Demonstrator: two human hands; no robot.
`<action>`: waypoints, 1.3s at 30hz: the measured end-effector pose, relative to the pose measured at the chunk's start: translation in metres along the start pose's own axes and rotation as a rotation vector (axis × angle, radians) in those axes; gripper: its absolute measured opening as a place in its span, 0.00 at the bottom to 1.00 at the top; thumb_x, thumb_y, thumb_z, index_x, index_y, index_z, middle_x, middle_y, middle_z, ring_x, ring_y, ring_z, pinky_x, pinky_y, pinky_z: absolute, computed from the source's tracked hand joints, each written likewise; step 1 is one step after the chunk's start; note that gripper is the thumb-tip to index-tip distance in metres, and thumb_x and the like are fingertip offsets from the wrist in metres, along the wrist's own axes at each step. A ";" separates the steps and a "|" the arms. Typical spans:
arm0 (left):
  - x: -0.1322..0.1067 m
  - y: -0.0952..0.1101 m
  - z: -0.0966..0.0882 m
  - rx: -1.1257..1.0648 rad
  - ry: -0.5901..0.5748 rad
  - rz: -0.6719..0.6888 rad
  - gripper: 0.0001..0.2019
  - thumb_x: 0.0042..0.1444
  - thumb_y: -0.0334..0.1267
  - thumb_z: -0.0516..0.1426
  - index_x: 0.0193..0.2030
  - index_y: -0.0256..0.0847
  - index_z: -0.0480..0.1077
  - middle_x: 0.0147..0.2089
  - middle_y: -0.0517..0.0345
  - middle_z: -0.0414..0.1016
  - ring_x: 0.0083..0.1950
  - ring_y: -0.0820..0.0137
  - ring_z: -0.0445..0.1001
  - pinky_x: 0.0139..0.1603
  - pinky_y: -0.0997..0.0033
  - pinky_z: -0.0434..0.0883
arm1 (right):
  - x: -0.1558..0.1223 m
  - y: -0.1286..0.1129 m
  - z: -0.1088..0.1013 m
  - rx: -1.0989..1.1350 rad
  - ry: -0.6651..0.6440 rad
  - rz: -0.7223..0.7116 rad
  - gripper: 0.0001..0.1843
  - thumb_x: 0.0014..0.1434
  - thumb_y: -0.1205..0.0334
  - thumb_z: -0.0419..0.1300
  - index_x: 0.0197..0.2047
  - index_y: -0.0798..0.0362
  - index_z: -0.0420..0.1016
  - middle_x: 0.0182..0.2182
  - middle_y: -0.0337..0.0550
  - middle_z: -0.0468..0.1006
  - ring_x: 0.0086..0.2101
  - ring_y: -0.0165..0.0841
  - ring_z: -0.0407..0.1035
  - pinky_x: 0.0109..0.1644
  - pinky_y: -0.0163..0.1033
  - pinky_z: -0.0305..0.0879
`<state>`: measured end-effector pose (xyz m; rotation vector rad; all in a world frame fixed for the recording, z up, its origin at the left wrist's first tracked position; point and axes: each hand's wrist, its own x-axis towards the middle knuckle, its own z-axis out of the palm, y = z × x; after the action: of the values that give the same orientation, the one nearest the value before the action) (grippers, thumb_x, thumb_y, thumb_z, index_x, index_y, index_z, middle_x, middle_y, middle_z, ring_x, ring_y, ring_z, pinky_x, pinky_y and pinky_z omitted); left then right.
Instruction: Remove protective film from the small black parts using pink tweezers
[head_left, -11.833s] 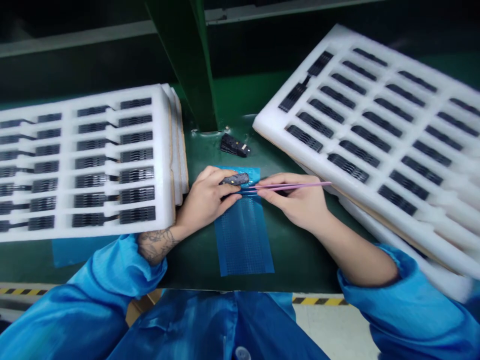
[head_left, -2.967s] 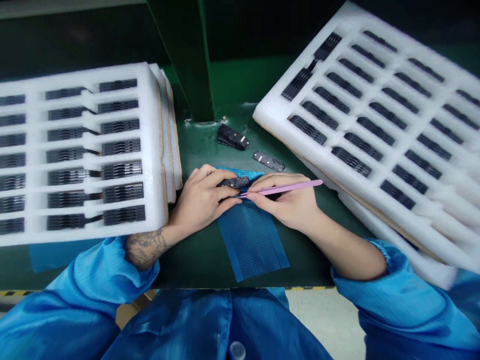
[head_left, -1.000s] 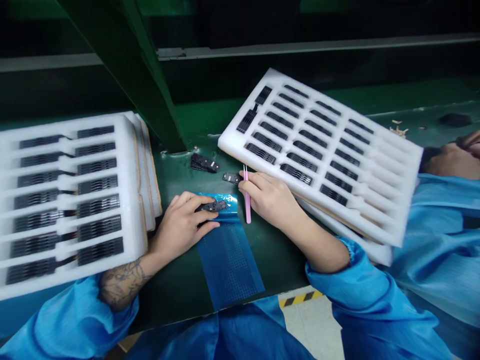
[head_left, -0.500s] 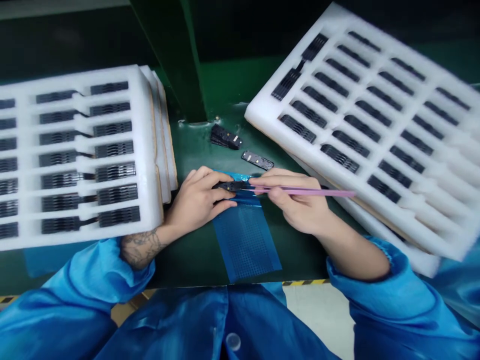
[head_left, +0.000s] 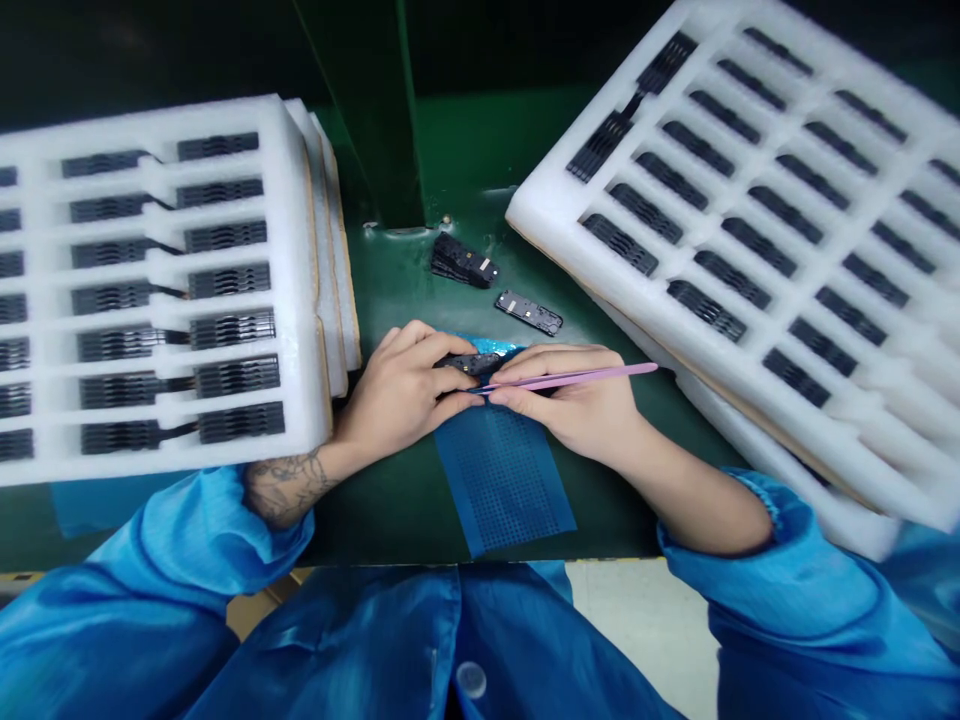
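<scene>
My left hand [head_left: 409,385] grips a small black plastic part [head_left: 472,364] between its fingers, over the far end of a blue perforated sheet [head_left: 510,480]. In my right hand [head_left: 581,405] is a pair of pink tweezers [head_left: 592,376], held closed like a pen. Their tips reach the near side of the black part, by my left fingertips; whether they pinch anything is too small to tell. Just beyond my hands lies a single flat black part [head_left: 529,312]. Behind it is a small stack of similar black parts [head_left: 463,262].
White foam trays [head_left: 296,250] filled with black parts are stacked at left. More foam trays [head_left: 555,215], also holding black parts, sit tilted at right, close to my right forearm. A green post [head_left: 375,120] rises from the back of the green bench [head_left: 375,520].
The tweezers have swung, their tips moving left and toward me, from the black part's right end to its near side. My view has shifted slightly.
</scene>
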<state>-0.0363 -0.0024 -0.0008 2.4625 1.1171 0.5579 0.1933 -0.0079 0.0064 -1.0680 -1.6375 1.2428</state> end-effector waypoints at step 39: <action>-0.001 -0.002 0.001 -0.008 0.027 0.015 0.09 0.63 0.47 0.62 0.43 0.48 0.81 0.55 0.59 0.78 0.51 0.62 0.70 0.49 0.57 0.68 | 0.002 0.006 -0.004 -0.146 0.314 0.177 0.06 0.53 0.60 0.74 0.33 0.51 0.84 0.28 0.40 0.84 0.28 0.32 0.76 0.30 0.36 0.72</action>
<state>-0.0377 -0.0020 -0.0025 2.4653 1.1058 0.6012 0.1976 -0.0033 0.0013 -1.4468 -1.4314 1.0137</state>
